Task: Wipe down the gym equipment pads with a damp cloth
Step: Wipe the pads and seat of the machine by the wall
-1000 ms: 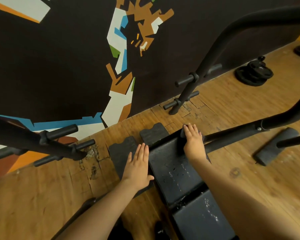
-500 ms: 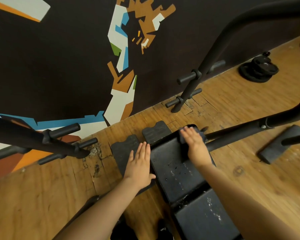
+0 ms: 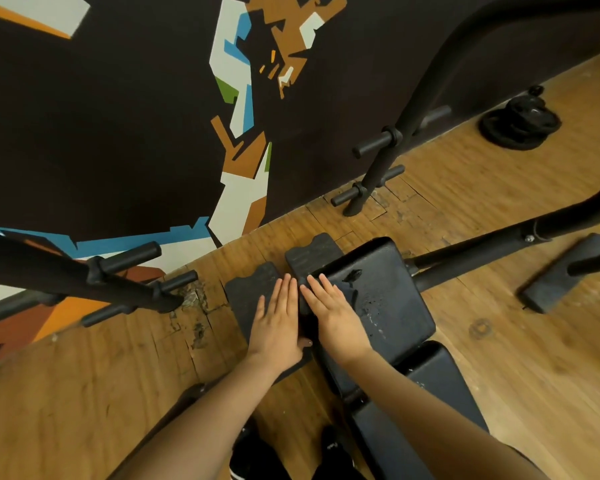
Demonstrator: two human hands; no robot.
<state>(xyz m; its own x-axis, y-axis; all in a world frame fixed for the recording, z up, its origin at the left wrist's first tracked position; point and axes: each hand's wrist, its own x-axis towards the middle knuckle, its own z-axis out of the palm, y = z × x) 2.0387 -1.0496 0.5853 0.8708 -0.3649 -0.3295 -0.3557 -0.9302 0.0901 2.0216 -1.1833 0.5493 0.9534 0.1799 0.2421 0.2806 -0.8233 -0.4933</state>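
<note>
The black bench pad [image 3: 388, 299], scuffed and flecked with white marks, lies in the middle of the head view, with a second black pad [image 3: 426, 407] below it. My right hand [image 3: 333, 317] lies flat on the upper pad's left edge, fingers straight. It presses on a dark cloth [image 3: 305, 296], of which only a fold shows beside the fingers. My left hand [image 3: 278, 327] is flat with its fingers together, just left of the pad and next to my right hand. Whether it touches the pad's side I cannot tell.
Two black rubber mat pieces [image 3: 245, 292] [image 3: 309, 252] lie on the wooden floor by the pad's far end. Black rack posts with pegs stand at left [image 3: 94, 275] and right [image 3: 378, 168]. Weight plates [image 3: 520, 124] sit far right. Dark shoes [image 3: 257, 455] show at the bottom.
My right hand slid from the pad's far right corner across to its left edge, beside my left hand. My left hand stayed about where it was.
</note>
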